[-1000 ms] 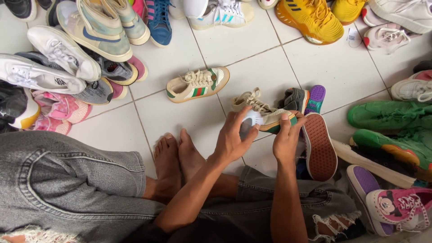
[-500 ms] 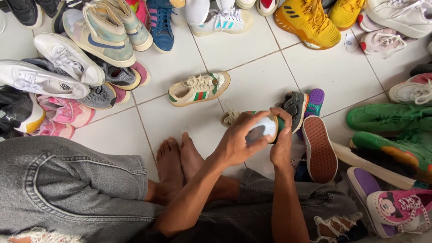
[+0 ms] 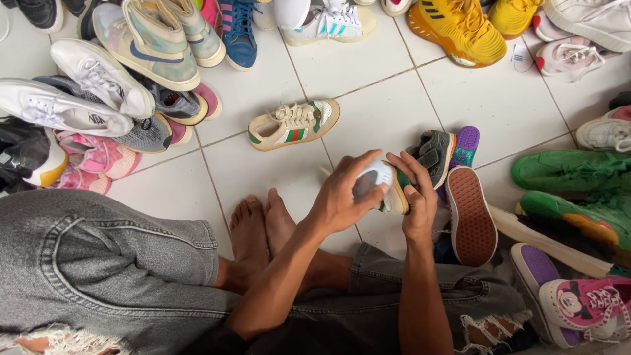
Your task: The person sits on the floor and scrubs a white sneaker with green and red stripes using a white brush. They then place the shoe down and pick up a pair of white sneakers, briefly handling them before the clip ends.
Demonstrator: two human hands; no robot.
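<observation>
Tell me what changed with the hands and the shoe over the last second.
The left hand slid over the top of the cream shoe, covering its laces, and both hands turned it. The right hand kept its grip. The matching shoe on the tiles stayed put.

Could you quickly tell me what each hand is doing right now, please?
Left hand: closed over the heel of a cream sneaker.
Right hand: gripping the same sneaker from the other side.
</observation>
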